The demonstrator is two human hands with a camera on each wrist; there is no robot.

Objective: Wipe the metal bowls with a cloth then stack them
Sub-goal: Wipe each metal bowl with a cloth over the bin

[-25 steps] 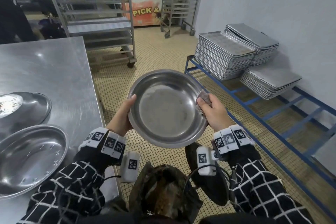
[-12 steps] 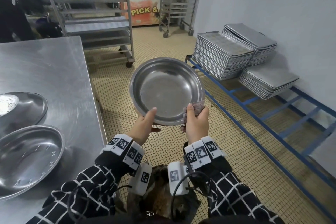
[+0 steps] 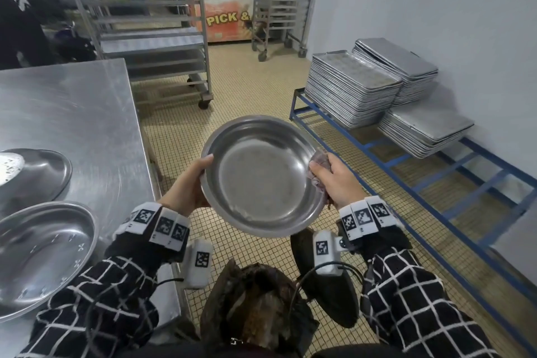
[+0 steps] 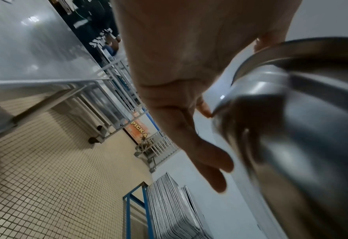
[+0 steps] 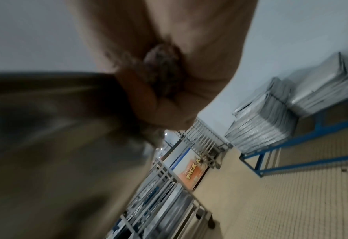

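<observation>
I hold a wide metal bowl [image 3: 261, 174] tilted toward me over the tiled floor. My left hand [image 3: 190, 183] grips its left rim, thumb on the inside edge and fingers spread under the outer wall [image 4: 291, 129]. My right hand [image 3: 338, 180] pinches a small greyish cloth [image 3: 319, 160] against the bowl's right rim; the cloth [image 5: 162, 64] is bunched inside the curled fingers, and the right wrist view is blurred. Two more metal bowls rest on the steel table: one upside down [image 3: 35, 171], one upright [image 3: 40, 253] at the near left.
The steel table [image 3: 72, 113] stands to my left. Stacks of baking trays [image 3: 354, 90] sit on a low blue frame [image 3: 421, 183] along the right wall. Wheeled tray racks [image 3: 145, 23] and a chest freezer [image 3: 229, 20] stand behind. A dark bag [image 3: 261, 308] lies at my feet.
The bowl came back down and tipped toward me. My right hand with the cloth slid from the near edge around to the right rim; my left hand shifted to the left rim.
</observation>
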